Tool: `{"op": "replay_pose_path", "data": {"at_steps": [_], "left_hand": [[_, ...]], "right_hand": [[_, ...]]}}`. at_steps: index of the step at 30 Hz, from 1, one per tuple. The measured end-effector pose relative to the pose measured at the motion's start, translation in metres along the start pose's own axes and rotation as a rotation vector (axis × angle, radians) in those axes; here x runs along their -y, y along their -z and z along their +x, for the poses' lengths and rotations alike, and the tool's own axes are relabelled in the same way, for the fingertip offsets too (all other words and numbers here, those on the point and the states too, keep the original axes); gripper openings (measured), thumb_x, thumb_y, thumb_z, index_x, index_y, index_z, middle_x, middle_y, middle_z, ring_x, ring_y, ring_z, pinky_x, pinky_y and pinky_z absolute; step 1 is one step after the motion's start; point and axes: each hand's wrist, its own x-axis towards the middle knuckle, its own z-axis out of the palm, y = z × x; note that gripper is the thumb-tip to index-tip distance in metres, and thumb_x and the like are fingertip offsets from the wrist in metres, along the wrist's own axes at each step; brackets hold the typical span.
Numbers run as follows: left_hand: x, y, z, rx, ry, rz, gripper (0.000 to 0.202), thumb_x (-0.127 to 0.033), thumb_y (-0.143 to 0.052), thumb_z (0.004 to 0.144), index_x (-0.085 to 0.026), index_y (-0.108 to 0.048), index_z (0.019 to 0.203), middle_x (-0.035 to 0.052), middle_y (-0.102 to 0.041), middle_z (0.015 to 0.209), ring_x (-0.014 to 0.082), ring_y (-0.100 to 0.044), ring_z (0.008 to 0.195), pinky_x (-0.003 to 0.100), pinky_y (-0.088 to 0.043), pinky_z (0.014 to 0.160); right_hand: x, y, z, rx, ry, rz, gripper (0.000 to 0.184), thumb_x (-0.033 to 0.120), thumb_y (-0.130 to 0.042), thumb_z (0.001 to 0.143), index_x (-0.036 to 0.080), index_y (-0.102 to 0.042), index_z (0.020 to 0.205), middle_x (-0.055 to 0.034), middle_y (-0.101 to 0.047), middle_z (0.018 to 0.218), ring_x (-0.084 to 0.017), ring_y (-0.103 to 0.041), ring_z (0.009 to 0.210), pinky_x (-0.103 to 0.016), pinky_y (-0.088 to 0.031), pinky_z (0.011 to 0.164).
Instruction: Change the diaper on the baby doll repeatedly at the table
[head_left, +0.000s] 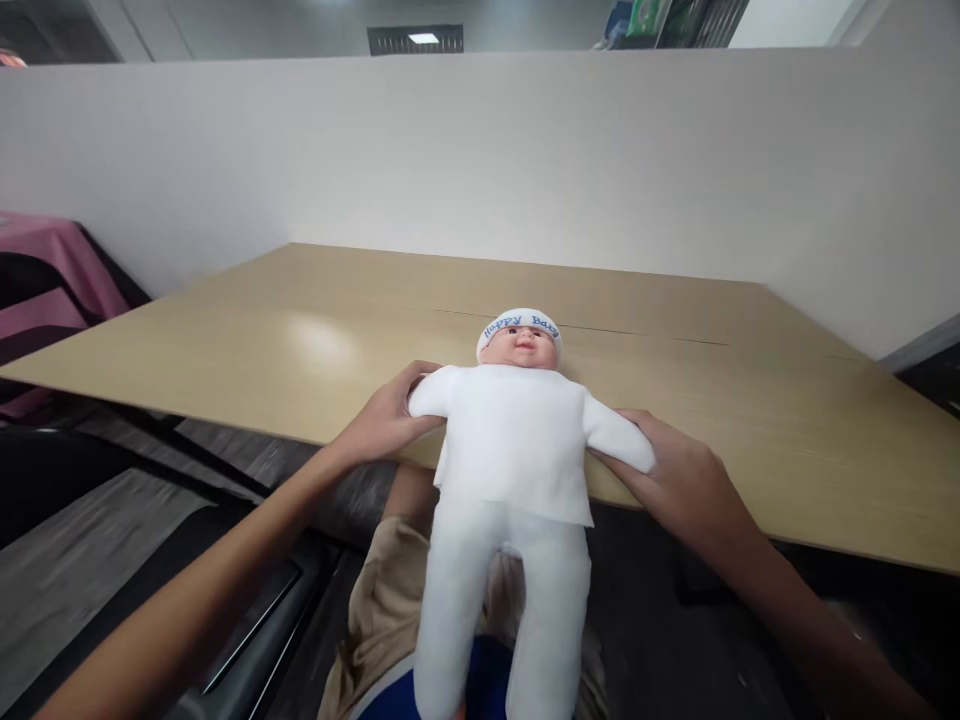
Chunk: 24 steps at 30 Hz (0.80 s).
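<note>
A baby doll (514, 440) in a white top and white trousers lies face up, its head on the tabletop and its legs hanging over the near edge above my lap. Its white cap (523, 320) reads "Happy Baby" in blue letters. My left hand (390, 412) is wrapped round the doll's arm on the left side of the picture. On the other side, my right hand (679, 470) grips the doll's other arm from beneath and outside. Parts of my fingers are hidden behind the sleeves.
The light wooden table (337, 300) stretches back to a white partition wall (480, 150). A black chair (225, 600) stands at lower left, and a pink cloth (52, 260) hangs over something further left. My lap in beige shorts (390, 590) is under the doll's legs.
</note>
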Motion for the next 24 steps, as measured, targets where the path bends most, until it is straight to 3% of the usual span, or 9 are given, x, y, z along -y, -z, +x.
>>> {"op": "replay_pose_path", "data": {"at_steps": [7, 11, 16, 24], "left_hand": [[0.017, 0.000, 0.058, 0.127, 0.037, 0.187, 0.051, -0.043, -0.074, 0.086, -0.024, -0.074, 0.134, 0.0077, -0.084, 0.127, 0.0346, -0.078, 0.110, 0.042, -0.059, 0.088], [0.028, -0.005, 0.082, 0.118, 0.019, 0.284, 0.036, -0.043, -0.069, 0.088, -0.023, -0.076, 0.118, 0.0073, -0.085, 0.112, 0.0302, -0.078, 0.095, 0.039, -0.055, 0.078], [0.039, -0.010, 0.106, 0.066, 0.012, 0.436, 0.022, -0.044, -0.069, 0.086, -0.025, -0.067, 0.096, 0.0040, -0.080, 0.090, 0.0255, -0.072, 0.078, 0.035, -0.046, 0.066], [0.063, -0.012, 0.154, 0.048, 0.029, 0.475, 0.028, -0.053, -0.072, 0.088, -0.027, -0.065, 0.095, 0.0015, -0.081, 0.092, 0.0265, -0.074, 0.081, 0.033, -0.043, 0.065]], "right_hand": [[-0.038, -0.031, 0.056, -0.013, -0.024, 0.011, 0.039, 0.065, -0.062, 0.102, 0.032, -0.076, 0.119, -0.0062, -0.086, 0.111, -0.035, -0.081, 0.095, -0.041, -0.055, 0.071], [-0.059, -0.044, 0.083, -0.044, 0.018, -0.001, 0.032, 0.061, -0.064, 0.102, 0.037, -0.075, 0.120, -0.0057, -0.087, 0.111, -0.037, -0.082, 0.093, -0.044, -0.058, 0.069], [-0.084, -0.058, 0.102, -0.060, 0.034, -0.022, 0.035, 0.062, -0.060, 0.102, 0.038, -0.073, 0.124, -0.0050, -0.087, 0.113, -0.037, -0.083, 0.093, -0.046, -0.060, 0.070], [-0.103, -0.080, 0.149, -0.124, 0.036, -0.080, 0.040, 0.064, -0.063, 0.099, 0.032, -0.072, 0.122, -0.0064, -0.085, 0.109, -0.035, -0.081, 0.090, -0.042, -0.057, 0.070]]}}
